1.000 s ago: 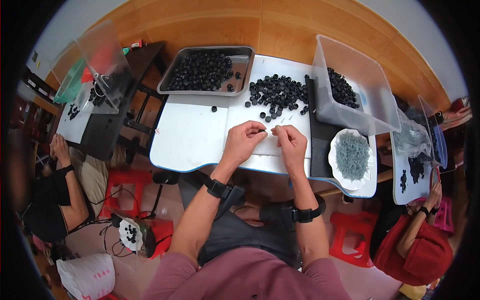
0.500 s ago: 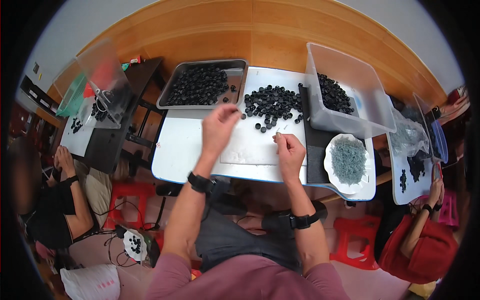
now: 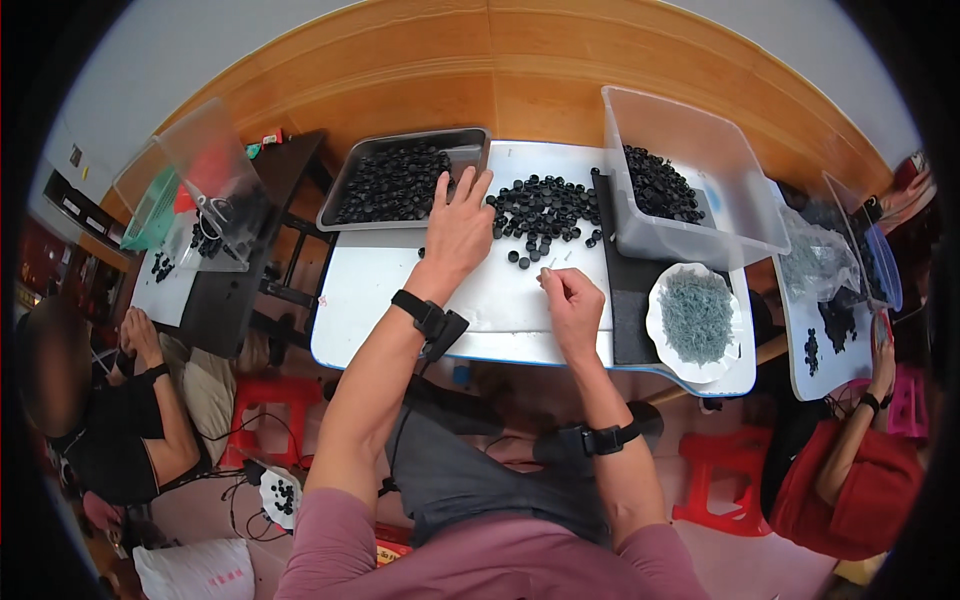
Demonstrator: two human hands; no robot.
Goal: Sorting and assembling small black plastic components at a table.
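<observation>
My left hand [image 3: 460, 228] reaches over the white table with its fingers spread, between the metal tray [image 3: 482, 150] and a loose pile of small round black caps [image 3: 546, 208]. Nothing shows in its grip. Just left of its wrist lies a single black cap [image 3: 421, 252]. Closer to the front edge, my right hand [image 3: 574, 305] is closed in a pinch. A thin pale sliver [image 3: 552, 264] shows by its fingertips; whether they hold it is unclear. Beneath both hands lies a white board [image 3: 510, 316].
More black caps fill the tray and a clear plastic bin [image 3: 690, 240] at the back right. A white scalloped dish [image 3: 737, 325] of grey-green thin pieces sits on a black mat [image 3: 632, 300]. People sit at side tables left and right.
My left hand has gone from closed to spread and moved slightly right, its fingers farther over the table. A cap now lies left of its wrist. My right hand keeps its pinch, nearly unmoved.
</observation>
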